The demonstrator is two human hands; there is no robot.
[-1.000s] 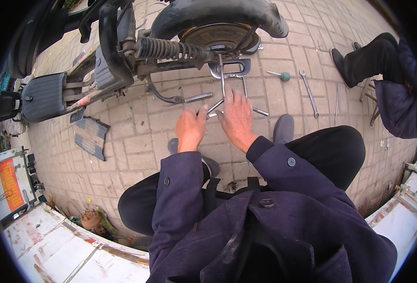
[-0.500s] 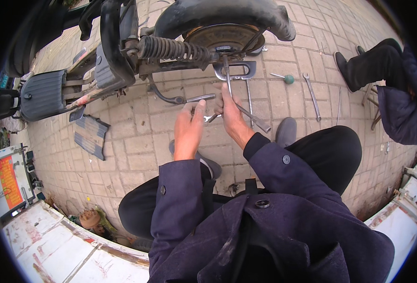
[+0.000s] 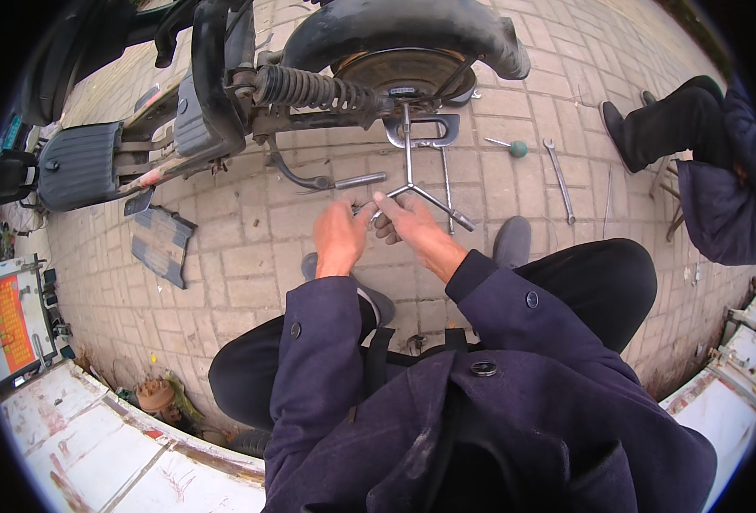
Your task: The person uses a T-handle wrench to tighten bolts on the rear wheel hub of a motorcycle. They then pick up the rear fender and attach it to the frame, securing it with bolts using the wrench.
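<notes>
A three-way socket wrench [image 3: 409, 162] reaches with one arm to the hub area of the scooter's wheel [image 3: 395, 68]. Its second arm slants down to the right, ending in a socket. On the third arm, to the left, the fingers of my right hand [image 3: 421, 227] are closed near the junction. My left hand [image 3: 340, 235] is closed around that arm's outer end, which is mostly hidden. The two hands nearly touch. Just behind the left hand lies a metal tube-like bar [image 3: 361, 180] by the scooter's curved stand [image 3: 297, 178].
Beyond the wrench lies a dark metal bracket [image 3: 442, 130], with a thin rod beside it. To the right are a green-handled screwdriver [image 3: 517, 149] and an open-end wrench [image 3: 559, 181]. Another person [image 3: 686, 128] sits at far right. A worn mat [image 3: 162, 244] lies left.
My right hand has slid off the wrench's upper arm to its left arm. My left hand, before loosely open and apart, has closed on that arm's end.
</notes>
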